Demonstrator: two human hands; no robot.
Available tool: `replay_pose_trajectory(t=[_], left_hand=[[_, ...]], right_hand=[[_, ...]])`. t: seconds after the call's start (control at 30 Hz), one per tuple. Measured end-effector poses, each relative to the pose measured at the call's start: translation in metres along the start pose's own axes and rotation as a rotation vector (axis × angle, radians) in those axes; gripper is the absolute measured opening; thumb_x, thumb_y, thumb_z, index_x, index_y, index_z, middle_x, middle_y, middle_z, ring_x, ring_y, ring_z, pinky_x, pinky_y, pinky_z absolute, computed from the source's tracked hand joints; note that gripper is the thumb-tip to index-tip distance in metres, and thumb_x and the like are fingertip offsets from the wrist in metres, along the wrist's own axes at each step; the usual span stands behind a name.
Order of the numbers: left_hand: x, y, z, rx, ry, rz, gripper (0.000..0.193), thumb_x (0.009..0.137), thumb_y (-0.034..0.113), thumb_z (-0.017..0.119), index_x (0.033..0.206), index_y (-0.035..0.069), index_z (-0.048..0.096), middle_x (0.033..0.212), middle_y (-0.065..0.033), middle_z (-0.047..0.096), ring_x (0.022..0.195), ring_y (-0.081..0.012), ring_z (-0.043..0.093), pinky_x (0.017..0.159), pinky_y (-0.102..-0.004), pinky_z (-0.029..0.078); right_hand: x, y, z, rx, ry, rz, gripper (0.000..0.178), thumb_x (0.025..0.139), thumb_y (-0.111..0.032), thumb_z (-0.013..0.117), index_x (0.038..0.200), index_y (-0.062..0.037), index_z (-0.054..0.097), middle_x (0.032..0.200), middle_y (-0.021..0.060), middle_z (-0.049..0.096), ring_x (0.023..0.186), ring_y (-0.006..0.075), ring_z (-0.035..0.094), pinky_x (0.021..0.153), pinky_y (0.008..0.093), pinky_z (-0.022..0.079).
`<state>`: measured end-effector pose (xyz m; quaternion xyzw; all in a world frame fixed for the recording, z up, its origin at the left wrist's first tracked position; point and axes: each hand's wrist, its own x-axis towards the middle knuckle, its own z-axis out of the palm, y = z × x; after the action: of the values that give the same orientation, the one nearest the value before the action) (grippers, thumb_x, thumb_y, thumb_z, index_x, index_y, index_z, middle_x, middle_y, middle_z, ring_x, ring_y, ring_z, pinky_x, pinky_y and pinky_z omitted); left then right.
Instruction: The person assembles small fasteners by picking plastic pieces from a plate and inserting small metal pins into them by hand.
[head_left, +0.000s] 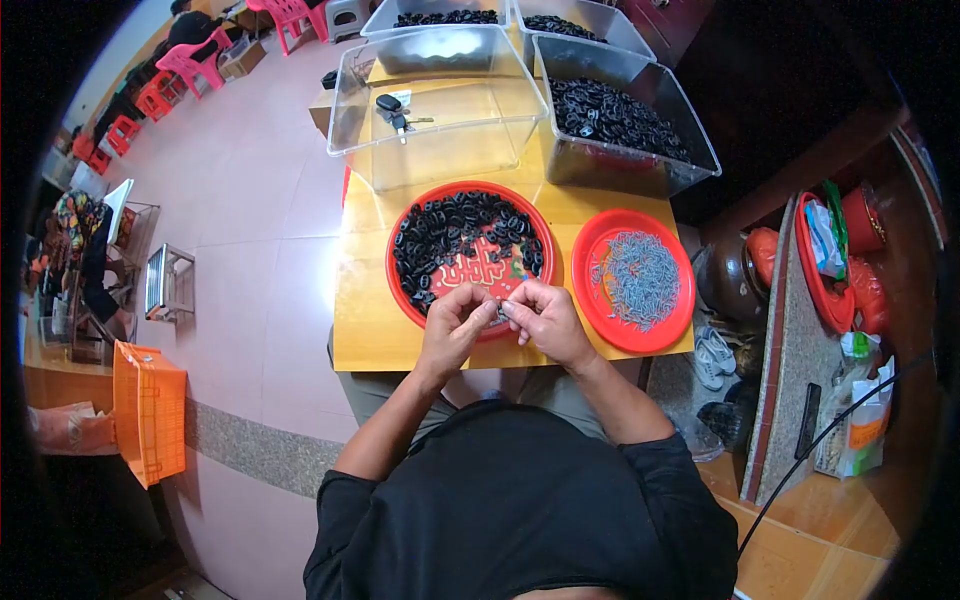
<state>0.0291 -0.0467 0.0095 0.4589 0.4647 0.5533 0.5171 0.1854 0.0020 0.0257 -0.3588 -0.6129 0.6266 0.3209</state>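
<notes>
From where I stand, well out to the left of the grip, an orange crate sits below a metal stool. On the yellow worktop, just beyond the grip, a round red tray holds a loose heap of small black parts, thickest ahead and to the left. Farther ahead, a key fob shows through a clear tub, and to its right another tub is filled with more black parts. Near the grip on the right, a second red tray carries a pile of thin grey metal pieces. The left hand has thumb and forefinger pinched together on a small dark piece over the first tray's near edge; the right hand meets it there, thumb and forefinger pinching the same piece, mostly hidden by the fingertips. As for writing, decorative pale-gold characters mark the first tray's base ahead of the grip, and a printed white, green and orange package stands far off to the right, its print too small to read.
</notes>
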Motion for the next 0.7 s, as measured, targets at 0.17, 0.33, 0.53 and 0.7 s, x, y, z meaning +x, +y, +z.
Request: replay_pose_trajectory(t=[0.17, 0.33, 0.53, 0.7], left_hand=[[-0.004, 0.003, 0.008, -0.079, 0.017, -0.020, 0.009, 0.086, 0.009, 0.056, 0.080, 0.002, 0.056, 0.071, 0.0035, 0.053, 0.065, -0.0028, 0.048, 0.058, -0.0176, 0.039], [-0.004, 0.004, 0.011, -0.131, 0.081, 0.034, 0.008, 0.085, 0.006, 0.056, 0.082, 0.000, 0.059, 0.075, -0.0004, 0.060, 0.071, -0.0057, 0.056, 0.065, -0.0193, 0.045], [-0.003, -0.002, 0.007, -0.155, 0.041, 0.000, 0.009, 0.086, 0.007, 0.055, 0.083, 0.000, 0.059, 0.074, -0.0010, 0.060, 0.069, -0.0061, 0.056, 0.064, -0.0202, 0.046], [-0.004, -0.003, 0.007, -0.221, 0.058, -0.047, 0.011, 0.088, 0.010, 0.054, 0.086, 0.001, 0.058, 0.074, -0.0009, 0.059, 0.066, -0.0055, 0.054, 0.060, -0.0199, 0.044]], right_hand=[[-0.005, 0.003, 0.008, -0.174, 0.077, -0.198, 0.013, 0.084, -0.008, 0.055, 0.073, -0.0022, 0.052, 0.061, 0.0002, 0.052, 0.047, 0.0045, 0.046, 0.042, 0.0209, 0.039], [-0.008, 0.003, 0.019, 0.067, 0.174, -0.061, 0.013, 0.084, -0.007, 0.055, 0.072, -0.0025, 0.051, 0.060, 0.0004, 0.050, 0.047, 0.0046, 0.046, 0.042, 0.0212, 0.039], [-0.004, 0.002, 0.014, -0.070, 0.111, -0.117, 0.014, 0.085, -0.007, 0.053, 0.072, -0.0028, 0.051, 0.062, -0.0003, 0.051, 0.047, 0.0039, 0.046, 0.041, 0.0198, 0.039], [-0.004, 0.001, 0.008, 0.108, 0.062, 0.020, 0.014, 0.086, -0.009, 0.053, 0.073, -0.0029, 0.053, 0.062, -0.0003, 0.052, 0.049, 0.0036, 0.047, 0.042, 0.0190, 0.041]])
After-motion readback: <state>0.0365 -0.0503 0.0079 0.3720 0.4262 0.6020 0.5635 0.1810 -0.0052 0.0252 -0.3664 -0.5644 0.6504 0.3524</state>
